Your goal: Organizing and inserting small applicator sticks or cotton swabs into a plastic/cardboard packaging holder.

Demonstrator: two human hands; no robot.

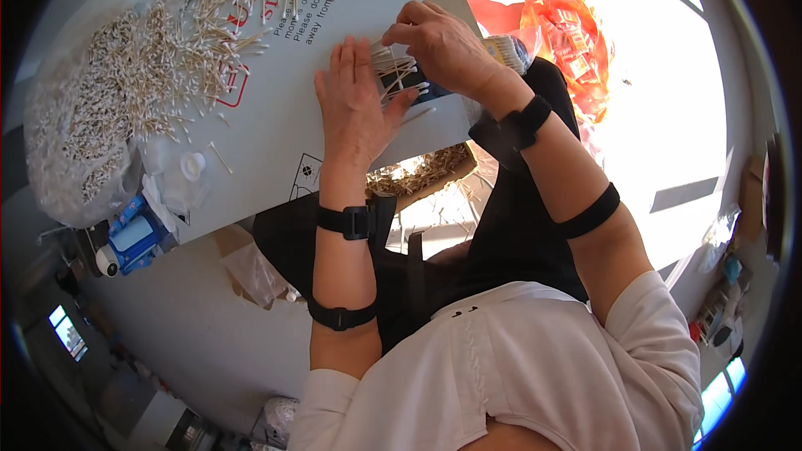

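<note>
A small bunch of cotton swabs lies between my hands near the right edge of the tabletop, over a dark blue patch. My left hand rests flat at the left of this bunch, fingers stretched out and thumb reaching along its near side. From above and to the right, my right hand bends over the bunch with thumb and forefinger pinched on what looks like one swab. Its other fingers are curled and partly hidden. A large heap of loose swabs spreads across the left of the table, partly in a clear plastic bag.
Beside my right wrist is a round clear pack of swabs. An orange plastic bag stands beyond the table's right side. Below the edge, a cardboard box holds many swabs. A blue packet and white cap sit at the left corner.
</note>
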